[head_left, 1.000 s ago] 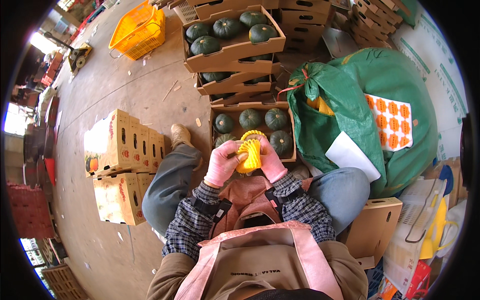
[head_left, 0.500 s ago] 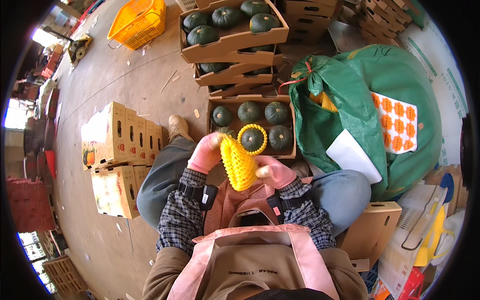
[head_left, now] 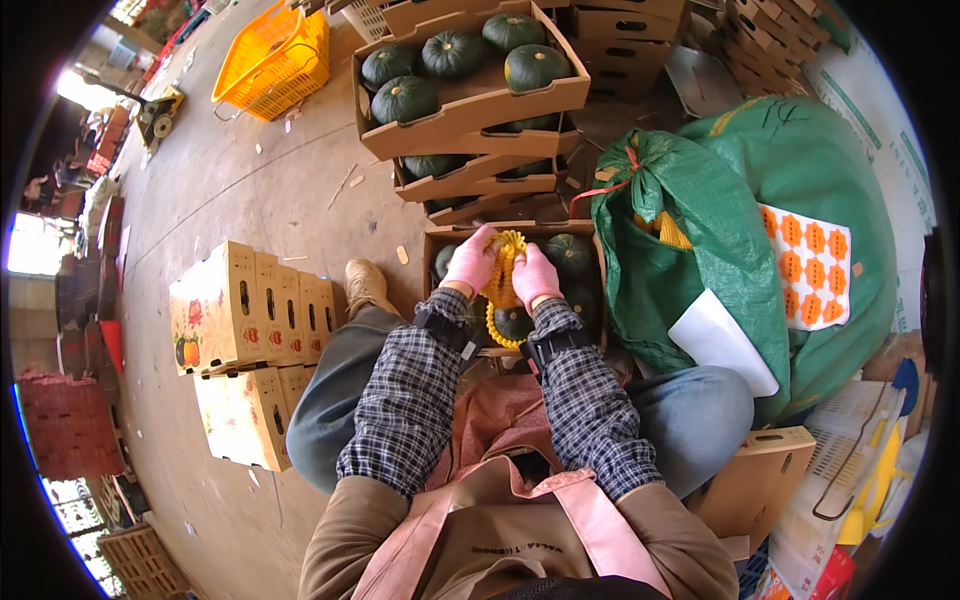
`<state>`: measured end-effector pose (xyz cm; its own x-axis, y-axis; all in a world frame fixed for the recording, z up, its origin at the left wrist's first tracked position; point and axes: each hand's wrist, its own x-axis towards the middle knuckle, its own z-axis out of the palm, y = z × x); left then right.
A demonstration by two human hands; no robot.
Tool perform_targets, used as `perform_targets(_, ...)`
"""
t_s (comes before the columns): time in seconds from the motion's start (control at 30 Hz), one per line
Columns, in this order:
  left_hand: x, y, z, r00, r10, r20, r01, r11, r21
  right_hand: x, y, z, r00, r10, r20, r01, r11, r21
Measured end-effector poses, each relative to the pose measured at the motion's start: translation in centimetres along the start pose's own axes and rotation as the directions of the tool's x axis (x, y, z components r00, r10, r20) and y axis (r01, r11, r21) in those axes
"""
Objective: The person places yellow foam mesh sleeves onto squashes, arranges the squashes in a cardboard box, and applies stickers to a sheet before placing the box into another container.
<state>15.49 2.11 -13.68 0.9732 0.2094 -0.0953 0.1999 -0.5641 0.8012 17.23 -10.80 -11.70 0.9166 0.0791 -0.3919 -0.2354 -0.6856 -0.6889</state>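
Observation:
Both my hands wear pink gloves and meet over an open cardboard box [head_left: 570, 228] of dark green squashes [head_left: 570, 257]. A yellow foam net sleeve [head_left: 507, 283] is stretched between them. My left hand [head_left: 470, 262] pinches its left side, and my right hand [head_left: 537, 276] grips its right side. Just below the hands, another yellow foam net ring [head_left: 493, 328] curves round one squash [head_left: 516, 322] in the box. Hands and sleeve hide several squashes behind them.
Stacked boxes of squashes [head_left: 470, 108] stand beyond. On the right sits a large green woven sack [head_left: 830, 190] bearing an orange sticker sheet [head_left: 808, 268] and white paper [head_left: 722, 340]. Printed cartons [head_left: 225, 310] are at left, a yellow basket [head_left: 285, 60] far left.
Both hands have moved forward, from over my lap to over the box, carrying the foam net sleeve. The sleeve has gone from hanging long to being bunched and spread between the hands.

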Motion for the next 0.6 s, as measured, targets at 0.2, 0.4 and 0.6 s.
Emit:
perform_targets(0.2,-5.4,4.4,-1.7,0.994,0.103,-0.037,-0.106,0.988,-0.113,-6.1,1.1,-4.0,0.953,-0.282,-0.111,0.291,0.954,0.078)
perform_targets(0.4,-9.3,2.3,1.2,0.978,0.100,-0.182,-0.158,0.926,-0.343,-6.5,5.3,-1.5,0.788,-0.473,-0.393,0.547,0.832,0.096)
perform_targets(0.6,-6.3,0.4,2.1,0.980,-0.130,-0.153,0.051,0.897,-0.439,-3.4,7.1,-0.9,0.928,-0.182,-0.324,0.278,0.918,0.282)
